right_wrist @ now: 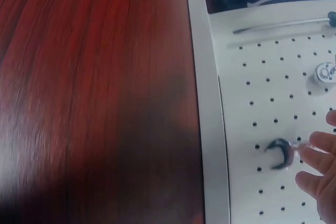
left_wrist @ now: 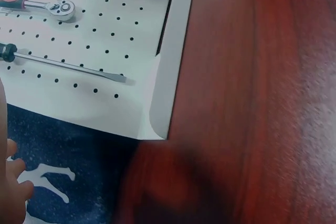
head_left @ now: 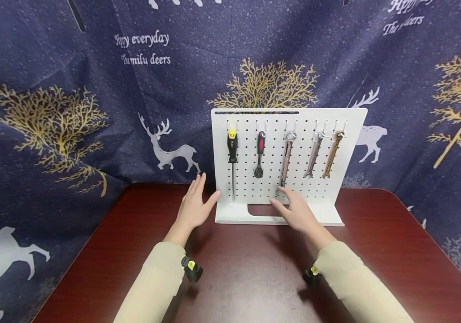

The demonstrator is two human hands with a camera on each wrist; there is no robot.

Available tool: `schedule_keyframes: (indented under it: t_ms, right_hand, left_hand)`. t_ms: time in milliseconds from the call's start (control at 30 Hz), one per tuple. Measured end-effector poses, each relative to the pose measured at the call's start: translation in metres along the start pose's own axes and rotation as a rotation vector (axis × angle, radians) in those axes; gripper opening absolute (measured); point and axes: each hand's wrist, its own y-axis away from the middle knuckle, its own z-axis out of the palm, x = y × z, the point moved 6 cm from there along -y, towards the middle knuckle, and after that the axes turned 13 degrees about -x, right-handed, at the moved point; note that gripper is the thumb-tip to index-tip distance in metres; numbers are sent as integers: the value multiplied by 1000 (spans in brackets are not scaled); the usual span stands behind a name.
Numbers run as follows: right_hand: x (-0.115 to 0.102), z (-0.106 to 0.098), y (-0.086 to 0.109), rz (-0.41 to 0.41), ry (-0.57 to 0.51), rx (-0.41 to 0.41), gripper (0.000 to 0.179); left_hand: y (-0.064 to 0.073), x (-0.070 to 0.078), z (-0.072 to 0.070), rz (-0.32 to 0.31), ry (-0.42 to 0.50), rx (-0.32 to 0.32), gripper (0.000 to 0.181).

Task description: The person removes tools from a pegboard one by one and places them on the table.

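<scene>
A white pegboard (head_left: 243, 150) stands on the table with a row of hanging tools. My right hand (head_left: 298, 214) is at the lower end of the big silver combination wrench (head_left: 285, 163), its fingers extended. In the right wrist view those fingers (right_wrist: 315, 158) overlap the wrench's shank beside its open jaw; whether they touch it I cannot tell. My left hand (head_left: 193, 208) hovers by the board's left edge, fingers straight, holding nothing. Nearest to it hangs a flat-blade screwdriver (head_left: 232, 146) with a black and yellow handle.
Between screwdriver and big wrench hangs a red and black ratchet (head_left: 260, 146). To the right hang a smaller silver wrench (head_left: 315, 154) and a gold-toned wrench (head_left: 332, 154). The board's white base (head_left: 230, 215) rests on the reddish-brown table (head_left: 246, 269). Behind is a dark blue patterned cloth (head_left: 190, 89).
</scene>
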Motion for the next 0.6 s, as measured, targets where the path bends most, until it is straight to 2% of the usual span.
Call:
schedule_keyframes:
  t_ms: [200,433,600]
  right_hand:
    - [-11,10,-9,-55,-108,24,57]
    - [-22,21,-19,-2,-256,-16,51]
    - [-30,29,-28,4,-331,-19,47]
  left_hand:
    - [-6,8,-6,31,67,21,77]
    - [-16,19,-14,34,170,58,70]
    - [-23,31,-25,62,258,100,67]
